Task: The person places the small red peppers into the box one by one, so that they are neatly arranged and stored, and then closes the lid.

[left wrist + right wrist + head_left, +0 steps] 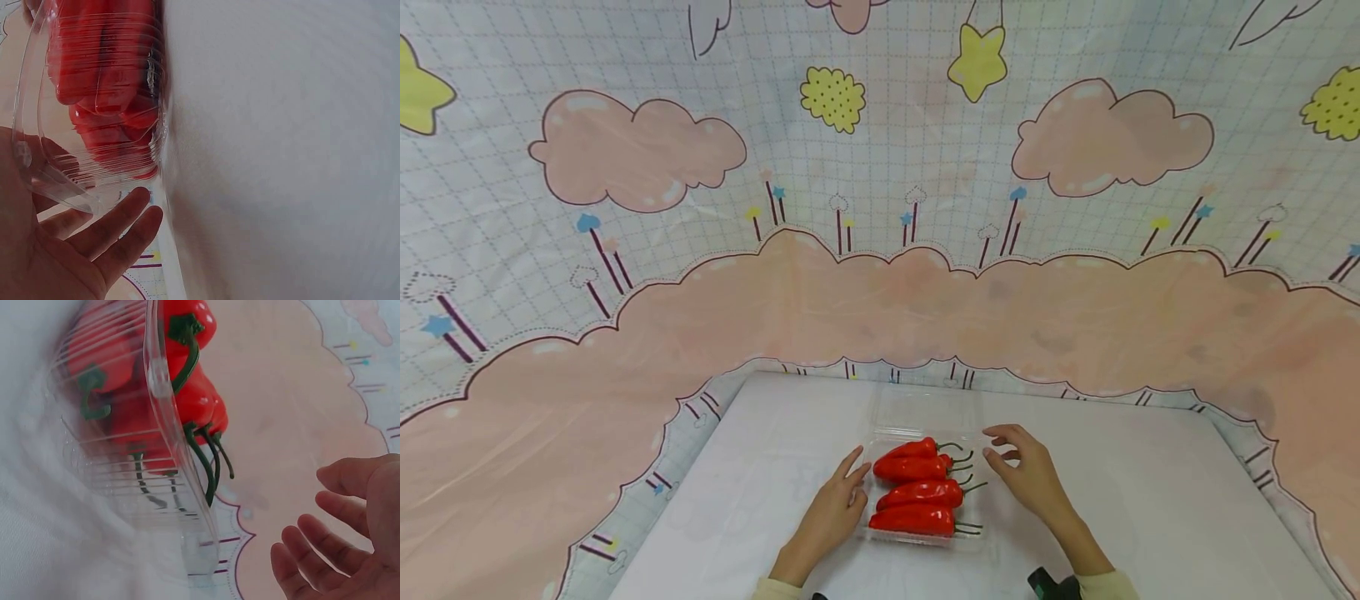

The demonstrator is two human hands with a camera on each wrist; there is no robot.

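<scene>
Several red peppers (917, 492) with green stems lie in a row inside a clear plastic clamshell box (917, 540). Its transparent lid (925, 411) is folded back, away from the person. At the box's left side is my left hand (833, 510), fingers extended and fingertips right at the rim. In the left wrist view, part of that hand (81, 250) shows through the plastic wall. My right hand (1028, 473) hovers just right of the box near the hinge, fingers loosely bent with nothing between them. The right wrist view shows that hand (350, 537) apart from the box.
The box stands on a white tabletop (1150, 500). Behind it hangs a patterned cloth (880, 308) with clouds and stars, which also runs along the table's sides. A dark device (1052, 586) sits at the right wrist.
</scene>
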